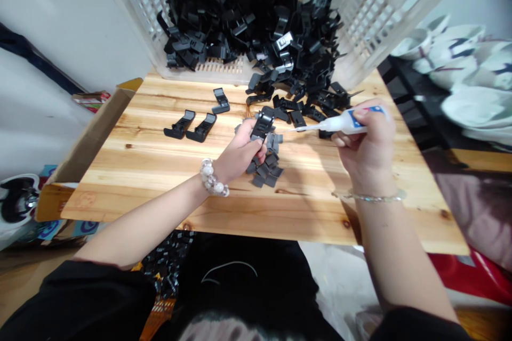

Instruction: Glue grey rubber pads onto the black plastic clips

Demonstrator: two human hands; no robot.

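My left hand (244, 152) pinches a black plastic clip (263, 123) above the middle of the table. In my right hand (370, 144) is a white glue bottle (352, 120), tipped sideways with its thin nozzle pointing left. The nozzle tip is a little to the right of the clip, apparently apart from it. Under and beside my left hand lies a pile of small flat grey pieces (266, 170). Several black clips lie left of it, one being a clip (202, 128) with its flat end toward me.
A white perforated crate (352, 64) stands at the table's back, heaped with black clips (224, 10) that spill onto the wooden table (160, 176). An open cardboard box (96, 133) is at the left. White bowl-shaped items (472, 74) sit on a dark rack at right.
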